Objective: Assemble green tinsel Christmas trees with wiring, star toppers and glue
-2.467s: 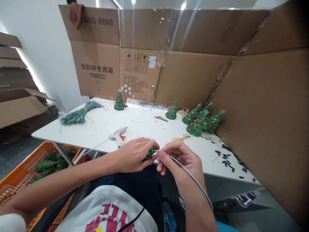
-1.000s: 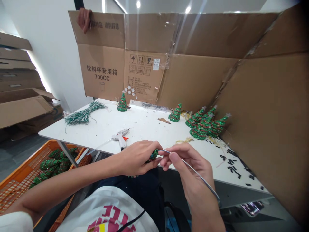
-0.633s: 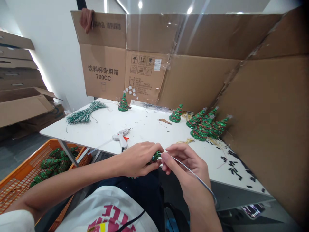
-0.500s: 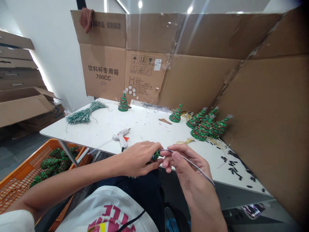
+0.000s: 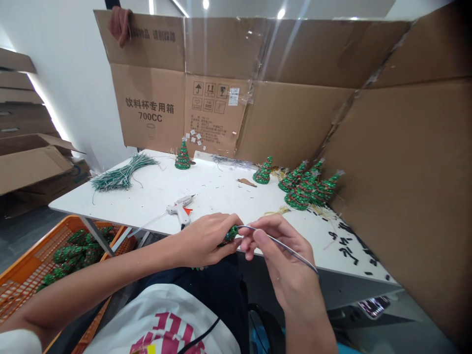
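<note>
My left hand is wrapped round a small green tinsel Christmas tree, most of which is hidden by the fingers. From the tree's tip runs a thin wire, grey to white, which passes through the fingers of my right hand and on over its palm side to the wrist. The right thumb and fingers pinch this wire close to the tree. Both hands are at the table's front edge, above my lap. A white glue gun with an orange trigger lies on the table, beyond my left forearm.
Several finished-looking trees stand at the table's right, with black scraps near them. A bundle of green wires lies at the left. An orange crate holds more trees. Cardboard walls the back and right side.
The view has shifted slightly, so the scene sits a little further left. Both hands keep their hold on the tree and the wire, with hardly any change of pose.
</note>
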The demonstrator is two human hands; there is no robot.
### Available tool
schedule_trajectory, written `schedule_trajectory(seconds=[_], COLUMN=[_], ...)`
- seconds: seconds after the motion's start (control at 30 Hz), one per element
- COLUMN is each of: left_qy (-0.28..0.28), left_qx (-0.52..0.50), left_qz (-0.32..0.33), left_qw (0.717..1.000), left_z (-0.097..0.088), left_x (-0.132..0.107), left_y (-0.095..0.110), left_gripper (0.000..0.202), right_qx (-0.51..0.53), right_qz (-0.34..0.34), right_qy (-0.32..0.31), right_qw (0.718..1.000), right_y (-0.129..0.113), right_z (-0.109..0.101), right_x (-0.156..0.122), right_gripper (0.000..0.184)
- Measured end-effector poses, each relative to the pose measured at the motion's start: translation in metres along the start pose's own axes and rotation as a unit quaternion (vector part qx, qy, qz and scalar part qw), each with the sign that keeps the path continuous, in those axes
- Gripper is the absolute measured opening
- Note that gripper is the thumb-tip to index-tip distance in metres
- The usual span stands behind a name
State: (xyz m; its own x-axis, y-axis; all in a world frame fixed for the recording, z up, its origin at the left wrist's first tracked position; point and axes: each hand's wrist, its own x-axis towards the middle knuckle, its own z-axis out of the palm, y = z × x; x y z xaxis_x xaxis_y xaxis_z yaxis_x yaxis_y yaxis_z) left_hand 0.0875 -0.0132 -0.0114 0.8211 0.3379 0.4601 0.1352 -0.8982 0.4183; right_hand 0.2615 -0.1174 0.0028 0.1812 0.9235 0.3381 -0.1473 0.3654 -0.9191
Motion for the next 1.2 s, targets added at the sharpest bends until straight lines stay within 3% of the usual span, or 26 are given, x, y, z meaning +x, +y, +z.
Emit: schedule_trajectory(seconds=[0.27, 0.47, 0.63, 0.73, 1.0, 1.2], left_qy=[-0.001, -0.006, 0.000, 0.002, 0.008, 0.003], left_qx=[0.023, 0.007, 0.016, 0.016, 0.000, 0.032], left_qz=[-0.004, -0.012, -0.003, 0.003, 0.012, 0.023], left_qw=[1.000, 1.000, 1.000, 1.000, 1.000, 0.999], left_z=[0.0030, 0.0034, 0.0050, 0.0067, 0.0046, 0.0059], left_x=[0.0024, 0.0015, 0.0026, 0.0042, 0.0026, 0.0023], left_y=[-0.0011, -0.0039, -0.0053, -0.0050, -0.0045, -0.0039], left_gripper=[0.013, 0.016, 0.013, 0.011, 0.015, 0.015], right_qx=[-0.179, -0.039, -0.105, -0.148, -0.008, -0.144], right_qz=[0.016, -0.011, 0.002, 0.028, 0.007, -0.046], right_qy=[0.037, 0.020, 0.057, 0.041, -0.030, 0.024], right_qw=[0.983, 0.999, 0.993, 0.988, 0.999, 0.988], right_y=[0.0002, -0.0006, 0.0049, 0.0060, 0.0037, 0.0057], right_z=[0.0000, -0.0009, -0.0027, -0.0028, -0.0021, -0.0021], right_x=[0.0007, 0.0010, 0.0023, 0.0018, 0.0039, 0.0047], right_gripper=[0.019, 0.015, 0.016, 0.018, 0.012, 0.010])
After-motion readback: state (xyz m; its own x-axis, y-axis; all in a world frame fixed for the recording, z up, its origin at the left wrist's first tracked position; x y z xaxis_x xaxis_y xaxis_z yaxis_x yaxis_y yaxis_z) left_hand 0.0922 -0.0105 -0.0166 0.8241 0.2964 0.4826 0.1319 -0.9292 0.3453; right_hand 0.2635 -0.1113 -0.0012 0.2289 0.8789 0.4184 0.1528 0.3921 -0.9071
